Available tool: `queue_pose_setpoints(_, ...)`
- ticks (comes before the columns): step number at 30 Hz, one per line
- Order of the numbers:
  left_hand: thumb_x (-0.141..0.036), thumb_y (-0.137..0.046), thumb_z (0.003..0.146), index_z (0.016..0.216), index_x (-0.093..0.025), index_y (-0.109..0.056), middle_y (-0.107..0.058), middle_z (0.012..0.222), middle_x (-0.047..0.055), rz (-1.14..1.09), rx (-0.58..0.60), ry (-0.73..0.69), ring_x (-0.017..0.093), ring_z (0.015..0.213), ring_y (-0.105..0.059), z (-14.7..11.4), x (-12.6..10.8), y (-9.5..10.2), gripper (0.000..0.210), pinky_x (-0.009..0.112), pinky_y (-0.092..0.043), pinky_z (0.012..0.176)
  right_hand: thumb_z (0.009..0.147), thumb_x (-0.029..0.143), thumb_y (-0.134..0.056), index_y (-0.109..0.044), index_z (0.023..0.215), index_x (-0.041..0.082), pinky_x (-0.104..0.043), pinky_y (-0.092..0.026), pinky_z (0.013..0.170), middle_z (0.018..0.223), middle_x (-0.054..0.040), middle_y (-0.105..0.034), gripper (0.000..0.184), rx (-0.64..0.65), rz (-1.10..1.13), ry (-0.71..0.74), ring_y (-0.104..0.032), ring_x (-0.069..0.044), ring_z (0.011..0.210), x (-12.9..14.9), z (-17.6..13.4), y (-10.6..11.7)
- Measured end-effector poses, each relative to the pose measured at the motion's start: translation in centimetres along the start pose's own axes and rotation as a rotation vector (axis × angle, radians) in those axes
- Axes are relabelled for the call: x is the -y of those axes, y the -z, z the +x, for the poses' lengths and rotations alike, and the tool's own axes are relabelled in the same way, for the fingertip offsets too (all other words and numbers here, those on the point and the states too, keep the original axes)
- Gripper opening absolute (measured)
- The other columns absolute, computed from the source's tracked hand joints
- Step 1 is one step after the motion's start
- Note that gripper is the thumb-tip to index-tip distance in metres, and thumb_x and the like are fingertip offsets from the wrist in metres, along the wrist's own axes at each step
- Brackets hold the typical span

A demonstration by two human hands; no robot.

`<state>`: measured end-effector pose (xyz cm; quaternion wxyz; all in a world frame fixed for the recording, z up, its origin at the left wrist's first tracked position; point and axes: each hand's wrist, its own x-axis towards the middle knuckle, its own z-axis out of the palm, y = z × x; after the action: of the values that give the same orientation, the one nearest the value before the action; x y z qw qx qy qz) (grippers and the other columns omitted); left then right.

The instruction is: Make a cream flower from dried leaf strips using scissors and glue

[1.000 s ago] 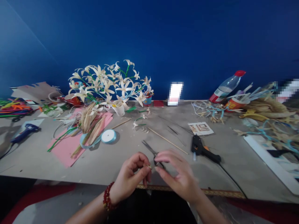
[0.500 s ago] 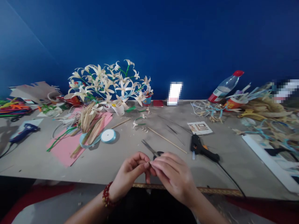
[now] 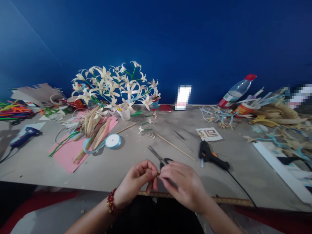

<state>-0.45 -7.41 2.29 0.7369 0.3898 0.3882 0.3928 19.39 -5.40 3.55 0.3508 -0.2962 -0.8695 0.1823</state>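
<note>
Over the table's front edge, my left hand (image 3: 143,177) is closed in a pinch on a small, thin brownish piece (image 3: 158,174), mostly covered by the fingers. My right hand (image 3: 181,183) meets it from the right, thumb and fingers pinched at the same spot; what its fingertips grip is too small to make out. Just beyond the hands lie scissors (image 3: 159,157) with dark handles, blades pointing away to the left. A thin wooden stick (image 3: 174,146) lies behind them. Small white petal pieces (image 3: 143,130) with a green stem rest farther back.
A black glue gun (image 3: 212,156) lies on the right, its cord running over the front edge. White handmade flowers (image 3: 112,87) stand at the back. Left of centre are a blue ribbon roll (image 3: 112,141), pink paper (image 3: 64,157) and dried husks (image 3: 94,123). A bottle (image 3: 237,91) leans at back right.
My fingertips have parted slightly, and the small brownish piece shows more between them. The right hand has shifted a little to the right; objects on the table stay in place.
</note>
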Motion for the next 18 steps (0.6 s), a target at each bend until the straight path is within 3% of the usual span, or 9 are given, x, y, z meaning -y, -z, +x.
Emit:
queue_pose_setpoints(3,-0.044,-0.068,0.087,0.084,-0.014,-0.058,-0.066,0.058,0.001,0.056,0.005,0.001,0.006,0.041,-0.049,-0.1,0.0,0.1,0.033,0.018,-0.034,0.046,0.09,0.015,-0.057,-0.057,0.085,0.022,-0.029,-0.051,0.071,0.08,-0.0018,-0.067,0.008,0.025,0.223,-0.116,-0.063,-0.017,0.075,-0.1,-0.1,0.1)
queue_pose_setpoints(6,-0.046,-0.068,0.087,0.085,-0.014,-0.058,-0.066,0.059,0.0,0.078,-0.005,-0.006,0.006,0.042,-0.049,-0.1,0.0,0.0,0.033,0.018,-0.034,0.046,0.088,0.013,-0.057,-0.055,0.083,0.022,-0.028,-0.052,0.069,0.082,-0.0023,-0.063,0.011,-0.037,0.296,-0.148,-0.063,-0.016,0.077,-0.1,-0.2,-0.1)
queue_pose_setpoints(11,-0.045,-0.069,0.087,0.085,-0.014,-0.058,-0.065,0.058,0.0,0.048,-0.022,0.002,0.006,0.041,-0.048,0.0,0.0,-0.1,0.033,0.018,-0.034,0.045,0.084,0.005,-0.058,-0.056,0.09,0.023,-0.031,-0.056,0.073,0.087,-0.0048,-0.068,0.019,-0.192,0.083,0.058,-0.064,-0.017,0.078,-0.3,-0.7,-1.1)
queue_pose_setpoints(15,-0.044,-0.07,0.086,0.084,-0.014,-0.058,-0.064,0.057,-0.001,0.017,-0.061,-0.018,0.006,0.042,-0.047,0.1,0.0,-0.1,0.032,0.018,-0.034,0.044,0.088,0.005,-0.056,-0.061,0.106,0.019,-0.033,-0.059,0.074,0.091,-0.0088,-0.071,0.024,-0.162,-0.094,0.113,-0.067,-0.02,0.081,-0.6,-0.8,-1.4)
queue_pose_setpoints(18,-0.044,-0.069,0.086,0.084,-0.015,-0.057,-0.064,0.057,-0.001,0.003,-0.075,-0.023,0.006,0.042,-0.047,0.1,0.2,0.0,0.032,0.018,-0.034,0.043,0.089,0.007,-0.055,-0.064,0.107,0.018,-0.034,-0.058,0.073,0.09,-0.0098,-0.071,0.023,-0.148,-0.169,0.124,-0.066,-0.021,0.079,-0.7,-0.8,-1.3)
